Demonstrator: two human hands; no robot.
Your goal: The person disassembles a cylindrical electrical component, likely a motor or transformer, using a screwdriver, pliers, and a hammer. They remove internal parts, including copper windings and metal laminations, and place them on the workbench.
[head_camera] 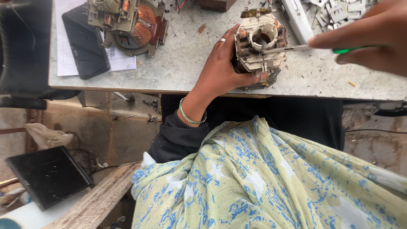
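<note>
A grey, scratched metal-topped table (186, 59) fills the upper part of the view, seen from above by the person seated at it. Across the person's lap lies a pale yellow cloth with a blue speckled pattern (271, 182), over a dark garment.

On the table's far left rests a white sheet of paper (63, 51) with a black flat phone (85, 40) lying on top of it. Just beside these sits a grey metal motor part with exposed copper wire windings (131, 23). At the far right corner lies a heap of small pale metal plates (339, 10).

Near the table's front edge stands a cream-coloured, blocky motor assembly with a round plastic collar on top (259, 44). The left hand (222, 68), wearing a ring and with a green beaded bangle at the wrist, is wrapped around the assembly's left side and bottom, fingers closed on it and holding it upright.

The right hand (369, 36) enters from the upper right, blurred and close to the camera. Its fingers are pinched together on a thin metal tool with a green handle (305, 48), whose tip touches the assembly's top beside the collar.

On the floor at lower left lies a black flat panel (48, 176).
</note>
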